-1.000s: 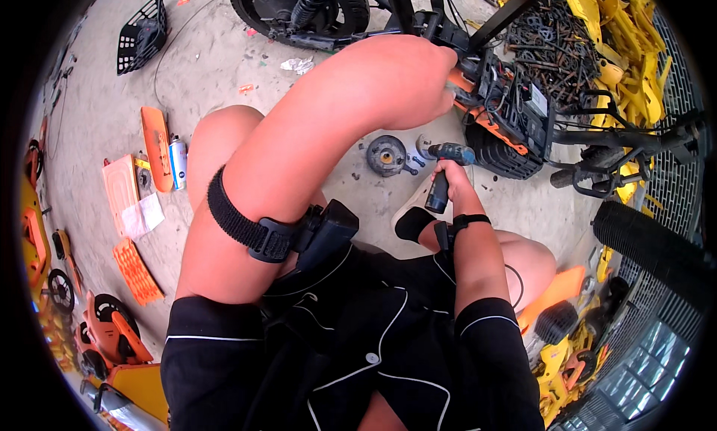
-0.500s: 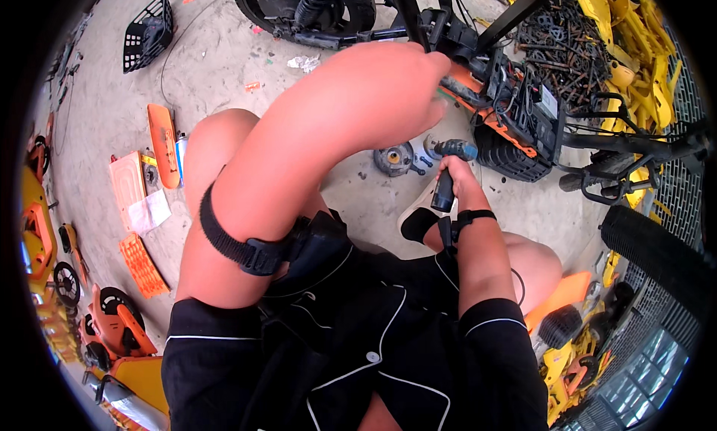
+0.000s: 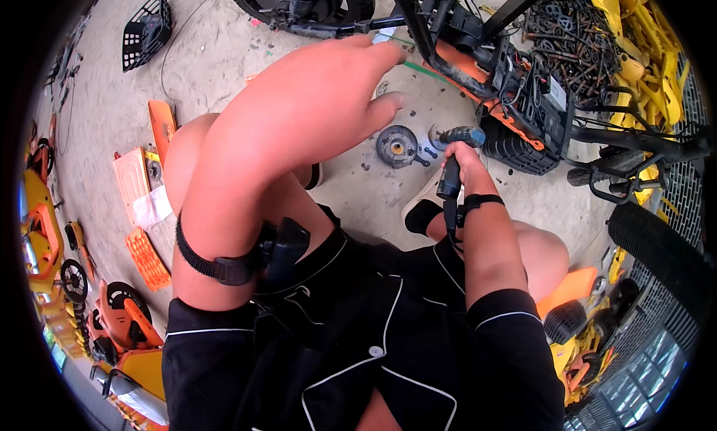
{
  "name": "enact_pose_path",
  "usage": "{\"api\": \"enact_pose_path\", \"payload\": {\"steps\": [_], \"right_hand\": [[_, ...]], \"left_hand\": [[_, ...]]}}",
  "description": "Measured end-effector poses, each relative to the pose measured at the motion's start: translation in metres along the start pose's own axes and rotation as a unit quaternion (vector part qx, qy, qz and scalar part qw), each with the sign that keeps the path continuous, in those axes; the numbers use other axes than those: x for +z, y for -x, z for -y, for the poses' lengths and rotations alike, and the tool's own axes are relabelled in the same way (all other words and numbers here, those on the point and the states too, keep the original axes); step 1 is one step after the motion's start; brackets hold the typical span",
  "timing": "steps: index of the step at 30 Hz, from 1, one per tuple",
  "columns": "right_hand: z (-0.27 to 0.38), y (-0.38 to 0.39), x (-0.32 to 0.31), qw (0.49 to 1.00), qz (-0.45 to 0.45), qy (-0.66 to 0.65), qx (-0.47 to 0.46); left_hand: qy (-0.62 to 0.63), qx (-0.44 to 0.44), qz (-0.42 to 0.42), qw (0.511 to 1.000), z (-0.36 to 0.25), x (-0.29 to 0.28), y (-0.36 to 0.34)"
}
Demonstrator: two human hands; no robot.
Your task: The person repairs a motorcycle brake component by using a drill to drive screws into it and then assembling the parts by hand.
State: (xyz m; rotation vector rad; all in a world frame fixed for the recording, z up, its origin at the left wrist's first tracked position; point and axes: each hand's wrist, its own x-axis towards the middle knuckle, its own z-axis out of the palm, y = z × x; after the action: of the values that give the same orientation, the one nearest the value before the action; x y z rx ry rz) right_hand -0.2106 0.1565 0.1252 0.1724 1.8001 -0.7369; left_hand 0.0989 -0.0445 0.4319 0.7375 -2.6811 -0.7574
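Observation:
My left hand (image 3: 328, 95) hovers above the floor with thumb and fingers apart and nothing in them. Its fingertips are near the orange-and-black frame (image 3: 448, 57) of a partly stripped electric bike. My right hand (image 3: 468, 166) is wrapped around the black grip of a cordless drill (image 3: 461, 137), blue and black, with its front end pointing left. Between my feet and the frame lies a round dark hub plate (image 3: 396, 146) with a brass-coloured centre. Small dark bolts (image 3: 426, 157) lie beside it.
A rear wheel (image 3: 328, 5) lies beyond my left hand. A heap of rusty metal parts (image 3: 571, 46) and yellow panels (image 3: 642, 65) stand at the far right. A black basket (image 3: 147, 31) lies far left. Orange panels (image 3: 148, 259) rest by my left knee.
My left hand has moved left, away from the bike frame, and its fingers have spread. My right hand still holds the drill, shifted slightly right.

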Motion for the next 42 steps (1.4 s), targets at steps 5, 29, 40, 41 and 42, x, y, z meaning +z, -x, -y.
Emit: {"api": "enact_pose_path", "payload": {"steps": [5,29,40,41,42], "right_hand": [[-0.002,-0.002,-0.002,1.0,0.0,-0.011,-0.015],[-0.006,0.0,0.008,1.0,-0.009,0.003,-0.021],[-0.009,-0.002,0.004,1.0,-0.012,-0.014,-0.02],[-0.009,-0.001,0.004,1.0,-0.013,-0.013,-0.019],[-0.009,-0.002,0.004,1.0,-0.015,-0.011,-0.018]], "left_hand": [[0.004,0.003,0.003,1.0,0.006,0.001,0.0],[-0.009,-0.006,0.095,0.995,-0.007,-0.001,0.001],[-0.013,-0.001,0.092,0.996,-0.007,0.002,0.0],[-0.013,0.0,0.091,0.996,-0.007,0.002,0.0],[-0.013,0.001,0.09,0.996,-0.007,0.003,0.0]]}}
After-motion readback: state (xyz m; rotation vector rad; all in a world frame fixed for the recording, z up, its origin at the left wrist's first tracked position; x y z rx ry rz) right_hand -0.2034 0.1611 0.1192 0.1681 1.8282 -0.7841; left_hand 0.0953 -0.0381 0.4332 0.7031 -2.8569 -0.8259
